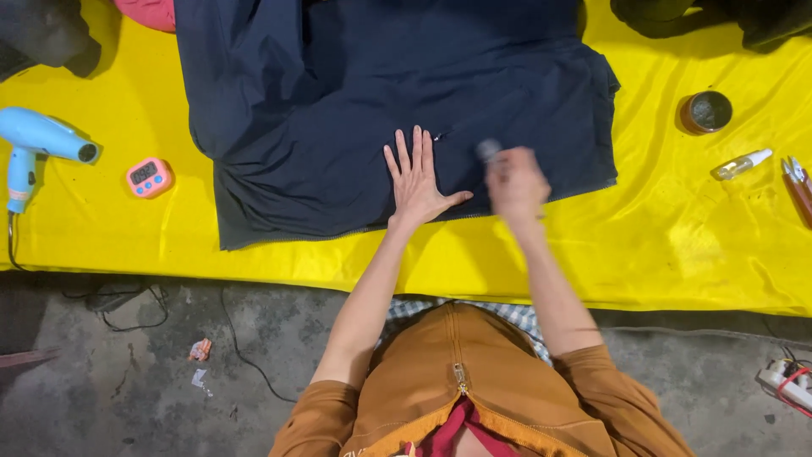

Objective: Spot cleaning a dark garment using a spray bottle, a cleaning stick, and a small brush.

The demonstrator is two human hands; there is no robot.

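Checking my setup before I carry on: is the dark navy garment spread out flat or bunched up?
Mostly spread flat: the navy garment lies open across the yellow sheet, the left hand pressing it down, with creases along its edges.

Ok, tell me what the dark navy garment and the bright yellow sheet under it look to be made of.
Dark navy garment: apparently a matte woven fabric, soft, since it creases and folds without shine. Bright yellow sheet: likely satin-like synthetic cloth or thin plastic; it shows glossy highlights and fine wrinkles. Neither is certain by look alone.

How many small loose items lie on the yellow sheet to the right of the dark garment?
3 that I can make out: a round tin, a small clear bottle below it, and a tool at the right edge, partly cut off. More may lie out of frame.
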